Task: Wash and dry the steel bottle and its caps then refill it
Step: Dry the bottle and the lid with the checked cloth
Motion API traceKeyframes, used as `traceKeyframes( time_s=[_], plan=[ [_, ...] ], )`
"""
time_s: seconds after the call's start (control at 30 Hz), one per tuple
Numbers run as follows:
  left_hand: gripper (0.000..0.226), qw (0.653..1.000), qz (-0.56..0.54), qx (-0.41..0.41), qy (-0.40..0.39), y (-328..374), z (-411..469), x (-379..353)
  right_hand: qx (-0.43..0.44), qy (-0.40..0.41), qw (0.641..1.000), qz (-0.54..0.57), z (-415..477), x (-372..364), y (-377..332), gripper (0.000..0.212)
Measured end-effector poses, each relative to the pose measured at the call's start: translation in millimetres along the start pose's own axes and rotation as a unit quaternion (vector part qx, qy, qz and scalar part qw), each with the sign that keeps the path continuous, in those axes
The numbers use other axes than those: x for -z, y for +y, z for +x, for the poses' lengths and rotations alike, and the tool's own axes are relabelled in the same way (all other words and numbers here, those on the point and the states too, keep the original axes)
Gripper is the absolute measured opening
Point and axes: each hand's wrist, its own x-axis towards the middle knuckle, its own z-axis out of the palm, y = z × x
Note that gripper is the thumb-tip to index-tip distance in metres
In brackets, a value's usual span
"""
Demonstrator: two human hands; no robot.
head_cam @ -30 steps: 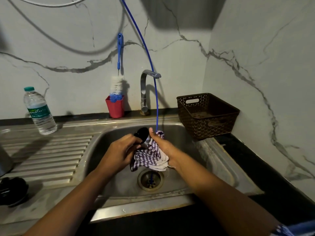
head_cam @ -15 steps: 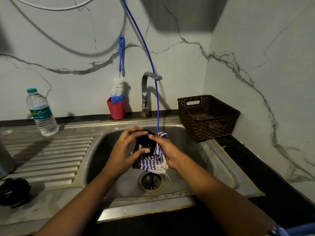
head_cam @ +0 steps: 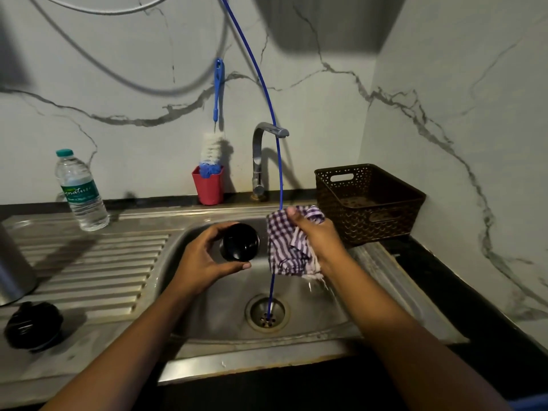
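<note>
Holding the black cap (head_cam: 239, 242) in my left hand (head_cam: 201, 262), fingers curled round its rim, I have it over the sink (head_cam: 320, 315) at frame centre, domed face toward me. My right hand (head_cam: 317, 238) clutches the bunched checked cloth (head_cam: 289, 244) just right of the cap, near but not touching. A short sideways move should bring them together. The blue tube (head_cam: 278, 161) hangs beside the cloth. At left, the drainboard (head_cam: 98, 262) offers room near the other cap (head_cam: 32, 326) and steel bottle (head_cam: 13, 262).
</note>
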Motion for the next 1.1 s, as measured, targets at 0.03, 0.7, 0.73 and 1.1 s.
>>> traceKeyframes(
  time_s=[0.03, 0.7, 0.73, 1.1],
  plan=[
    [0.071, 1.000, -0.001, 0.004, 0.004, -1.2, 0.2, 1.0, -0.002, 0.009, 1.000, 0.012, 4.0, 4.3, -3.0, 0.071],
    [0.083, 0.978, 0.205, 0.031, 0.012, 16.7, 8.8, 27.4, 0.012, -0.117, 0.974, -0.194, -12.6, -5.3, 1.5, 0.024],
    [0.079, 0.974, 0.223, 0.026, 0.005, 22.1, 8.1, 33.4, 0.007, -0.111, 0.975, -0.192, -14.7, -6.2, 0.2, 0.023],
    [0.086, 0.939, 0.296, 0.165, -0.049, 82.9, -45.0, 179.6, -0.027, -0.079, 0.995, -0.062, -49.3, -103.5, 20.3, 0.025]
  ],
)
